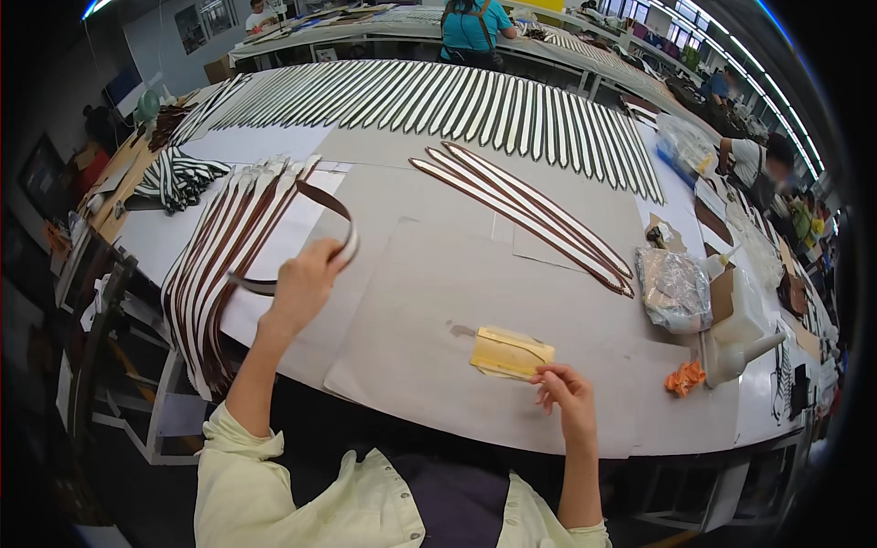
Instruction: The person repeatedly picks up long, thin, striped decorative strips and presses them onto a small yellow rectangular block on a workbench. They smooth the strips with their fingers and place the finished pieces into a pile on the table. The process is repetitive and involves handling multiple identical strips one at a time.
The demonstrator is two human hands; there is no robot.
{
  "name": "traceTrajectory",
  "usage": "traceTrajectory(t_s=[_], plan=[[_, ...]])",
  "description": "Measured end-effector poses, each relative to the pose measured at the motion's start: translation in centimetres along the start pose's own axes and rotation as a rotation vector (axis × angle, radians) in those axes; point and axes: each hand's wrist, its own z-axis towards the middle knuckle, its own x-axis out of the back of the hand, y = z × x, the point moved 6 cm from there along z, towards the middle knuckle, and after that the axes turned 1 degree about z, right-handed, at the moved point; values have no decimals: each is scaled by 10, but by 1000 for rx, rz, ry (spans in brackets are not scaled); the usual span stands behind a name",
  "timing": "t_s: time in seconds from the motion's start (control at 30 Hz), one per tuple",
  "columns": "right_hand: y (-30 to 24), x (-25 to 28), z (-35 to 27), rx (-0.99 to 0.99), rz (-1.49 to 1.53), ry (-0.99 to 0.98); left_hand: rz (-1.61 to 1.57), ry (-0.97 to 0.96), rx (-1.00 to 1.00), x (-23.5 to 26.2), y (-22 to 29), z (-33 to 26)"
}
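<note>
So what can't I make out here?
- Head view: how the left hand grips the brown strap; the back of the hand hides the palm.
- Head view: what lies under the yellow piece; it covers the spot.
- Head view: what is inside the plastic bag; creases and glare obscure it.
- Head view: the lower shirt; cut off by the bottom edge.

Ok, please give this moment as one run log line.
left hand holds curved brown strip | right hand at corner of yellow piece | brown-edged white strips lie on table
</note>
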Motion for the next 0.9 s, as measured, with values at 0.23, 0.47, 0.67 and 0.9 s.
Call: traceTrajectory(t_s=[0.23, 0.47, 0.67, 0.9], plan=[[-23, -119, 16, -130, 742, -431, -211, -489, -370, 3, 148, -58], [-26, -103, 23, 39, 805, -190, 29, -732, -229, 24, 111, -66], [-6, -121, 24, -74, 789, -163, 508, -379, -245, 97, 115, -24], [31, -126, 37, -197, 780, -55, 361, -408, -466, -28, 97, 2]])
